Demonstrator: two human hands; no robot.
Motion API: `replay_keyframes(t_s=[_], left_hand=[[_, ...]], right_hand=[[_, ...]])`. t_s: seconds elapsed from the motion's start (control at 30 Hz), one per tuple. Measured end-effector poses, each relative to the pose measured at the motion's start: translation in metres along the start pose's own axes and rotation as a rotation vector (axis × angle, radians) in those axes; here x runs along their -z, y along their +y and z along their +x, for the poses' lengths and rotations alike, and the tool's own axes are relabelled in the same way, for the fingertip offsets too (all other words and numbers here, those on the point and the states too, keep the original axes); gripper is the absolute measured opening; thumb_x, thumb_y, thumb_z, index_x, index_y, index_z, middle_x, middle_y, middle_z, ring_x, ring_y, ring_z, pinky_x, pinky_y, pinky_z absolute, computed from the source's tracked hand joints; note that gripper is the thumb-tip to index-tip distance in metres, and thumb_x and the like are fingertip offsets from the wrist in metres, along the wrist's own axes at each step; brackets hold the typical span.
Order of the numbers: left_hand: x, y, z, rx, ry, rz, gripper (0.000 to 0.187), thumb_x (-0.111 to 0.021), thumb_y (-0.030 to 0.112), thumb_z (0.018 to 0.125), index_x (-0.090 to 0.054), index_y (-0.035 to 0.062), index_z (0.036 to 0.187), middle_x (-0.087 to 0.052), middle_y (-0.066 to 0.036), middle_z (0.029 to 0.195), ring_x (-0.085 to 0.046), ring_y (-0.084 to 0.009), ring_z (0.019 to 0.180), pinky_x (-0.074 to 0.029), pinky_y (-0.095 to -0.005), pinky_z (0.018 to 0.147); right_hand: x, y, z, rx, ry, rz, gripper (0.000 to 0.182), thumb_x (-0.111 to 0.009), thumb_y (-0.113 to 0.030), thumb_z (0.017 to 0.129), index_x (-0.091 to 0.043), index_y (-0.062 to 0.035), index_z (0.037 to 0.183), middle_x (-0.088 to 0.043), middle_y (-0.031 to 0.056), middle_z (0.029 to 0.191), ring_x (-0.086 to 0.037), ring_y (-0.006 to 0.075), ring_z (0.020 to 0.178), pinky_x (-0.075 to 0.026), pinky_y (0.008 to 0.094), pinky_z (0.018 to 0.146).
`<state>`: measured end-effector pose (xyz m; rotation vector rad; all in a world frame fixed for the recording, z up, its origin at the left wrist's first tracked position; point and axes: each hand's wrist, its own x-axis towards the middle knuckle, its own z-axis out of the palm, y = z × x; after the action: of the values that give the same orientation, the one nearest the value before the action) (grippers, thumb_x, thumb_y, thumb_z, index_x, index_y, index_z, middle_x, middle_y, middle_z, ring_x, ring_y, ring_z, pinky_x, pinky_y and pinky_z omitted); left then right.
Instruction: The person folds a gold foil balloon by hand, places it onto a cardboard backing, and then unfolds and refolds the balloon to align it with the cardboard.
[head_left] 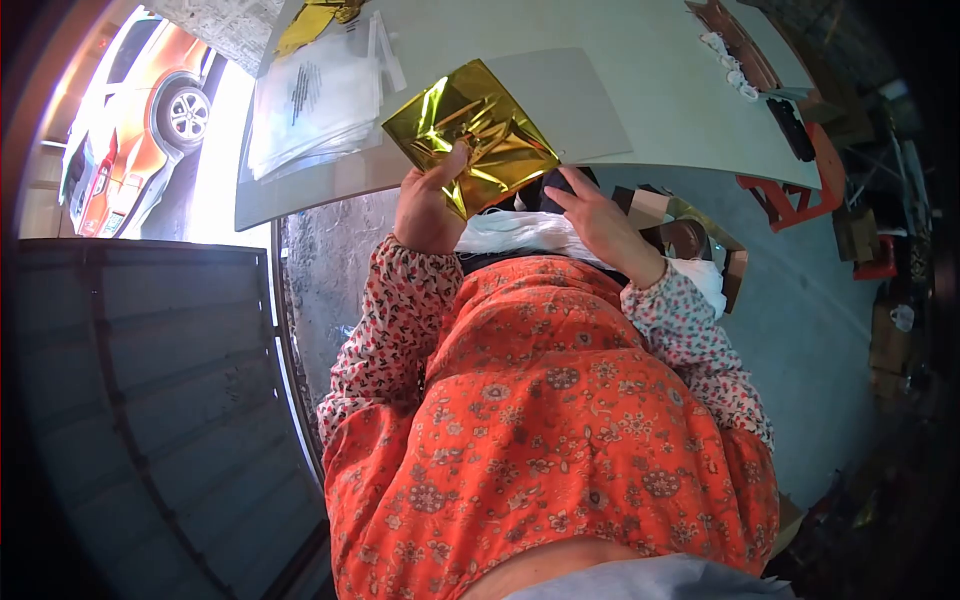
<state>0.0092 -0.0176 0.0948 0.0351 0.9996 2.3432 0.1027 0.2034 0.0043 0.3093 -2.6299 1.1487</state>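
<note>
A shiny gold foil sheet or flat bag (490, 135), creased in the middle, is held up over the table's near edge. My left hand (430, 212) grips its lower left side, thumb on top and fingers underneath. By the foil's right corner is my right hand (600, 222), its thumb and forefinger bent together. What they pinch, if anything, is too small to make out. A bundle of white strings (530, 232) lies across my lap between the hands, over the orange flowered apron (560, 400).
On the pale table (680, 90) lie a stack of clear plastic bags (310, 105) and more gold foil (312, 25) at the left. A long brown box (735, 40) is far right. Below stand an open cardboard box (735, 275) and a red stool (800, 190). A grey metal panel (150, 400) borders the left.
</note>
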Motion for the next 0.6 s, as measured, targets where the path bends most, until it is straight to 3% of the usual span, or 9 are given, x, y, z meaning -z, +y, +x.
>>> replay_keyframes(t_s=[0.07, 0.1, 0.2, 0.23, 0.33, 0.43, 0.6], left_hand=[[-0.006, -0.002, -0.003, -0.002, -0.019, 0.000, 0.038, -0.048, 0.010, 0.102, -0.045, -0.0080, 0.135, -0.057, -0.022, 0.131, -0.062, -0.0363, 0.116, -0.057, -0.0489, 0.096], [-0.004, -0.004, -0.003, -0.008, -0.022, -0.009, 0.037, -0.050, 0.010, 0.101, -0.046, -0.0075, 0.134, -0.058, -0.022, 0.130, -0.063, -0.0361, 0.115, -0.057, -0.0483, 0.094], [-0.010, -0.008, -0.006, 0.010, -0.020, 0.063, 0.037, -0.051, 0.011, 0.101, -0.048, -0.0066, 0.133, -0.059, -0.020, 0.129, -0.064, -0.0348, 0.113, -0.058, -0.0465, 0.093], [-0.013, -0.006, -0.006, 0.004, -0.019, 0.061, 0.035, -0.054, 0.011, 0.100, -0.051, -0.0048, 0.132, -0.061, -0.018, 0.127, -0.065, -0.0312, 0.110, -0.058, -0.0427, 0.092], [-0.020, -0.009, -0.006, 0.012, -0.015, 0.078, 0.030, -0.057, 0.008, 0.099, -0.056, -0.0039, 0.127, -0.064, -0.016, 0.122, -0.066, -0.0271, 0.110, -0.057, -0.0401, 0.093], [-0.014, -0.012, -0.007, -0.026, -0.049, 0.280, 0.025, -0.060, 0.007, 0.097, -0.061, -0.0032, 0.120, -0.067, -0.014, 0.117, -0.066, -0.0239, 0.107, -0.057, -0.0385, 0.092], [-0.012, -0.018, -0.010, 0.048, -0.005, 0.236, 0.023, -0.061, 0.007, 0.097, -0.064, -0.0014, 0.118, -0.068, -0.010, 0.114, -0.065, -0.0204, 0.105, -0.055, -0.0370, 0.092]], right_hand=[[0.017, -0.027, 0.002, -0.139, -0.014, 0.050, 0.018, -0.062, -0.009, 0.096, -0.067, 0.0005, 0.110, -0.071, 0.0144, 0.112, -0.068, 0.0214, 0.105, -0.053, 0.0290, 0.086], [0.024, -0.034, 0.004, -0.358, -0.051, 0.283, 0.021, -0.059, -0.014, 0.099, -0.069, 0.0000, 0.113, -0.073, 0.0129, 0.107, -0.069, 0.0169, 0.097, -0.053, 0.0279, 0.080], [0.036, -0.036, 0.009, -0.381, 0.138, 0.692, 0.023, -0.062, -0.019, 0.099, -0.070, -0.0022, 0.113, -0.073, 0.0054, 0.092, -0.067, 0.0121, 0.082, -0.053, 0.0266, 0.075], [0.043, -0.048, 0.022, -0.363, 0.187, 0.683, 0.023, -0.062, -0.020, 0.100, -0.070, -0.0009, 0.111, -0.069, 0.0011, 0.087, -0.062, 0.0062, 0.079, -0.051, 0.0234, 0.070], [0.052, -0.060, 0.040, -0.467, 0.205, 0.879, 0.022, -0.063, -0.018, 0.099, -0.069, 0.0010, 0.108, -0.068, 0.0002, 0.084, -0.061, 0.0052, 0.074, -0.051, 0.0213, 0.066], [0.043, -0.048, 0.037, -0.488, 0.080, 0.888, 0.020, -0.065, -0.017, 0.098, -0.069, 0.0009, 0.106, -0.067, -0.0004, 0.079, -0.060, 0.0047, 0.067, -0.049, 0.0201, 0.060], [0.029, -0.042, 0.018, -0.410, 0.122, 0.915, 0.020, -0.067, -0.017, 0.097, -0.070, 0.0014, 0.103, -0.065, 0.0002, 0.074, -0.058, 0.0053, 0.058, -0.049, 0.0206, 0.056]])
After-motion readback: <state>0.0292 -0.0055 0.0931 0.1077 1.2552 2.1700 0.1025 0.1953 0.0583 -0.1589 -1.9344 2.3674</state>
